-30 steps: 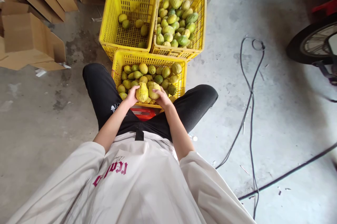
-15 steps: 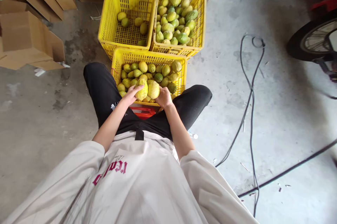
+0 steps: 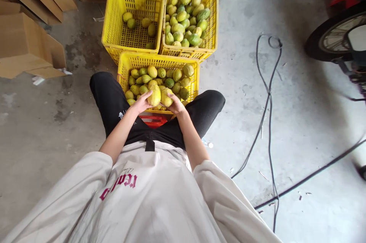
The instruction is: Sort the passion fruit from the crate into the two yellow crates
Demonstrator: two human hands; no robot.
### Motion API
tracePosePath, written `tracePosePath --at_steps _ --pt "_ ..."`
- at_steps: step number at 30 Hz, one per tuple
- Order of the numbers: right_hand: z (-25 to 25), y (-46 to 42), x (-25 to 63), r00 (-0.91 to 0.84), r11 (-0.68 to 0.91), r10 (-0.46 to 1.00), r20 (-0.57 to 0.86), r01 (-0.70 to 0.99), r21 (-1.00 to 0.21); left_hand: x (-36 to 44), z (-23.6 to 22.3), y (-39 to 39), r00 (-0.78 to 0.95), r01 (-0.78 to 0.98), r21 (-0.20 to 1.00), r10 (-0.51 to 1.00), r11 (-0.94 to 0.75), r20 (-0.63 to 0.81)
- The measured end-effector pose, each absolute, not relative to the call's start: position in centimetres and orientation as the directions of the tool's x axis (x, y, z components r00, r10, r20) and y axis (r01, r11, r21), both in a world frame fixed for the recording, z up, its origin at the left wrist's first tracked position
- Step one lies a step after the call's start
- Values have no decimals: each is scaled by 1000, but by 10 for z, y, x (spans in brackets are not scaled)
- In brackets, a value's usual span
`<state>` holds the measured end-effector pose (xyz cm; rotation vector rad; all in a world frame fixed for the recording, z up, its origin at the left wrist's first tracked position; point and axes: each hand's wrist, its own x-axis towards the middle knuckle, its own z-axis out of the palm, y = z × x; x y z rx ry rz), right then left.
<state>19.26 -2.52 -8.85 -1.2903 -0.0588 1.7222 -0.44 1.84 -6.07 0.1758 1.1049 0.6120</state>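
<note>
My left hand [image 3: 143, 102] is closed round a pale yellow oval fruit [image 3: 154, 95] that looks like a small papaya, its thumb along the near side. Close beside it, a second yellow papaya [image 3: 166, 97] sits in my right hand [image 3: 176, 105], with fingers partly under it and the thumb over its side. Both hands are above the near edge of a yellow plastic crate [image 3: 196, 79] between my knees. Several green and yellow papayas [image 3: 169, 82] lie in that crate, some hidden by my hands.
Behind stand two more yellow crates: the left one [image 3: 134, 45] holds several fruits, the right one [image 3: 213, 41] a heap. Cardboard boxes [image 3: 28, 41] lie at left. A black cable [image 3: 268, 94] loops over the floor at right, near a wheel [image 3: 334, 41]. Something red [image 3: 154, 121] is under the near crate.
The two papayas have turned slightly in my hands, and my right thumb now lies further over its fruit. The whole view has shifted a little; the crates appear further left.
</note>
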Motion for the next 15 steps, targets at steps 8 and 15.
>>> tracePosePath --at_steps 8,15 --pt "-90 -18 190 -127 -604 637 -760 -695 -390 -4 -64 19 256 -337 433 524 836 -812" --pt "-100 -21 196 -138 -600 663 -736 -686 -412 -5 -67 17 266 -290 449 522 845 -811"
